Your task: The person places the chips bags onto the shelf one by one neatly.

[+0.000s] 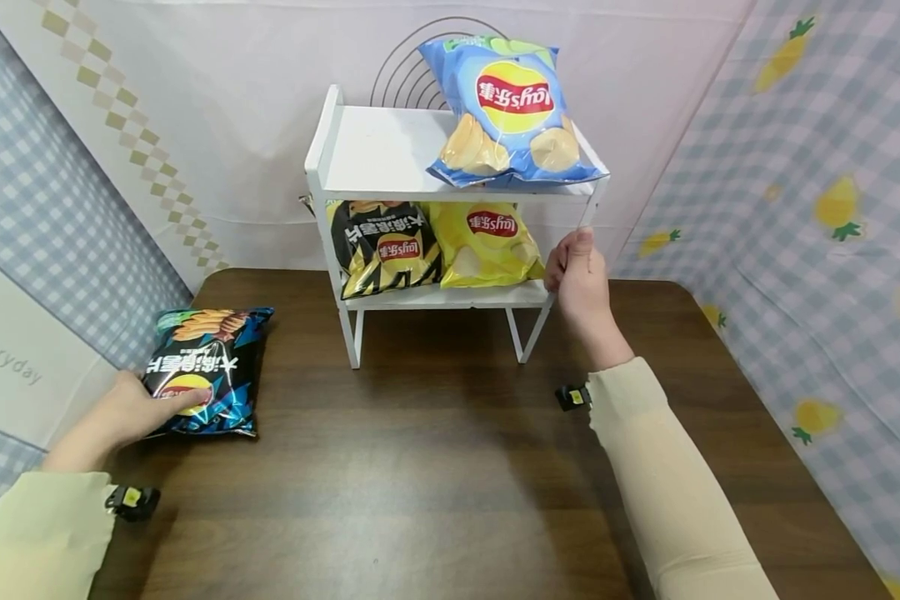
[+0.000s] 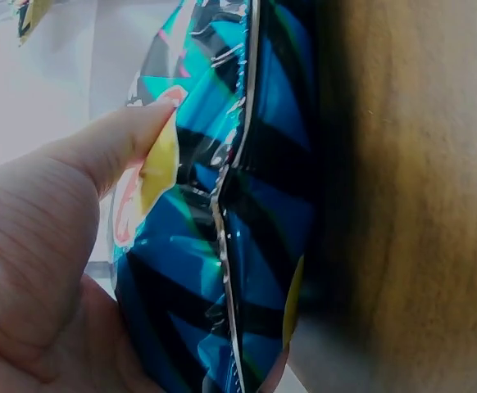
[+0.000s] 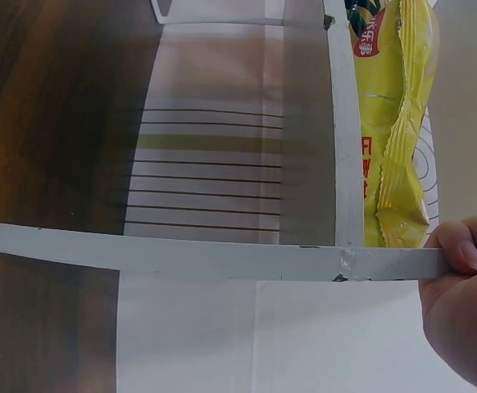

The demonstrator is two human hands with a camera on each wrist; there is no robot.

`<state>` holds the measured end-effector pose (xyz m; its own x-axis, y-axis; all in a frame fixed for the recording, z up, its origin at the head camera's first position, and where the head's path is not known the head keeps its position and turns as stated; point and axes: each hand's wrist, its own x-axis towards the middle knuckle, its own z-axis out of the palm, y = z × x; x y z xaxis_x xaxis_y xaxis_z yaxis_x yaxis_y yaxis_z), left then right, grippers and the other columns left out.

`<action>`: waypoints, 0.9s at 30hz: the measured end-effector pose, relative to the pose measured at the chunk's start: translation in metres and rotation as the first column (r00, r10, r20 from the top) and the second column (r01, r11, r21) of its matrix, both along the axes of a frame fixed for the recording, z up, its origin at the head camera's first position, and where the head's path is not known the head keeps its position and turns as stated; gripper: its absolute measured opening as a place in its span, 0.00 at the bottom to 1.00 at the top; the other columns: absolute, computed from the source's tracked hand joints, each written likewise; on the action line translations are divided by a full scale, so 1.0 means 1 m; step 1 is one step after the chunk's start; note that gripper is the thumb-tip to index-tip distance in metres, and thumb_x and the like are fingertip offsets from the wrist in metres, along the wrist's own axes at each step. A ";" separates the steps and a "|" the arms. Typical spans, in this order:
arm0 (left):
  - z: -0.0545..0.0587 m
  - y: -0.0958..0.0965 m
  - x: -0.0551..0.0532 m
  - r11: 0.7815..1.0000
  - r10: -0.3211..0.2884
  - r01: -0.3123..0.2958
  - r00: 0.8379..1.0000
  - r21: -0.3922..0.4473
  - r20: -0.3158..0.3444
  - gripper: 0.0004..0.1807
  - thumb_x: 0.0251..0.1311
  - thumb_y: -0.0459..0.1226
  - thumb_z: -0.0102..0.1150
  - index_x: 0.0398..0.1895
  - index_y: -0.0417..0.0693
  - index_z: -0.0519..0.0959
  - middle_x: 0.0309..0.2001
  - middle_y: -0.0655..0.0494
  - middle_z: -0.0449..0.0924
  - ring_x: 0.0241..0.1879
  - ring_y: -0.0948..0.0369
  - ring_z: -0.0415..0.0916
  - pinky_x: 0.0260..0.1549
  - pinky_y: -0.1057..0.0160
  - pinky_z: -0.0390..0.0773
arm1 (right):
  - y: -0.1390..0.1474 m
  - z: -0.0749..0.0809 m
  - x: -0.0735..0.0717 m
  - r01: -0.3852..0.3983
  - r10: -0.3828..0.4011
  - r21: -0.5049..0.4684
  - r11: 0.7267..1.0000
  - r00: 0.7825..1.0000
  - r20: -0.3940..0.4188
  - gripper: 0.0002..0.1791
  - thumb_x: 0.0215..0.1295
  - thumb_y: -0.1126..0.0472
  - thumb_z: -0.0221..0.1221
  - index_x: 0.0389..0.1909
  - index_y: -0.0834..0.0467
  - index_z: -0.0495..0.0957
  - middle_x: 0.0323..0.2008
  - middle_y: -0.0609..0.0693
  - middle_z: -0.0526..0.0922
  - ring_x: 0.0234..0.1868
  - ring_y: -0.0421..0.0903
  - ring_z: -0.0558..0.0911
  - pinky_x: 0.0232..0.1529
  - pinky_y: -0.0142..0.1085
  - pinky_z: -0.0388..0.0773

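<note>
At the table's left side, my left hand (image 1: 137,408) grips a black and blue bag of chips (image 1: 228,375), its thumb across the front. In the left wrist view the thumb presses on the bag's (image 2: 181,270) face and the other fingers are mostly hidden behind it. My right hand (image 1: 581,271) holds the right front leg of a white two-tier shelf (image 1: 378,150). Its fingers curl round that bar in the right wrist view. On the lower tier sit a black and yellow chip bag (image 1: 390,250) and a yellow chip bag (image 1: 483,246). A blue chip bag (image 1: 513,117) rests on the top tier's right half.
The shelf stands at the back of a brown wooden table (image 1: 390,467). A white cloth (image 1: 255,100) hangs behind it. Blue checked cloth with a pineapple print (image 1: 795,217) borders the right side, and more checked cloth (image 1: 60,158) the left.
</note>
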<state>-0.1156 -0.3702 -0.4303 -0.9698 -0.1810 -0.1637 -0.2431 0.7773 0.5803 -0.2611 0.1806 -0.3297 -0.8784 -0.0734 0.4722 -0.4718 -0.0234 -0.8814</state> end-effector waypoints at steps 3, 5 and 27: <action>0.003 0.003 0.000 1.000 -0.019 0.019 1.000 0.009 -0.006 0.45 0.54 0.56 0.66 0.47 0.19 0.62 0.36 0.32 0.71 0.33 0.47 0.73 0.27 0.59 0.74 | -0.003 0.006 0.006 0.002 -0.002 0.010 1.000 1.000 0.003 0.26 0.78 0.52 0.23 0.22 0.62 0.56 0.14 0.51 0.58 0.15 0.45 0.60 0.19 0.33 0.57; 0.004 0.004 0.000 0.999 -0.040 0.040 0.999 0.016 0.004 0.45 0.55 0.57 0.65 0.49 0.20 0.62 0.38 0.33 0.72 0.35 0.47 0.74 0.28 0.59 0.74 | -0.004 0.010 0.010 0.003 -0.003 0.016 1.000 1.000 0.002 0.26 0.78 0.52 0.23 0.22 0.63 0.56 0.14 0.51 0.58 0.15 0.45 0.60 0.19 0.33 0.57; 0.012 0.013 -0.007 0.983 -0.146 0.139 0.988 0.120 0.052 0.51 0.61 0.56 0.60 0.67 0.25 0.50 0.55 0.26 0.66 0.52 0.38 0.68 0.47 0.45 0.71 | -0.003 0.014 0.015 0.014 -0.015 0.059 0.998 1.000 0.023 0.27 0.78 0.49 0.26 0.24 0.62 0.58 0.16 0.54 0.59 0.17 0.49 0.61 0.21 0.34 0.60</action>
<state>-0.1223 -0.3572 -0.4184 -0.9720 -0.0184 -0.2341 -0.1719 0.7350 0.6559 -0.2458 0.1777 -0.3160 -0.8903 -0.0876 0.4468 -0.4510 0.0351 -0.8918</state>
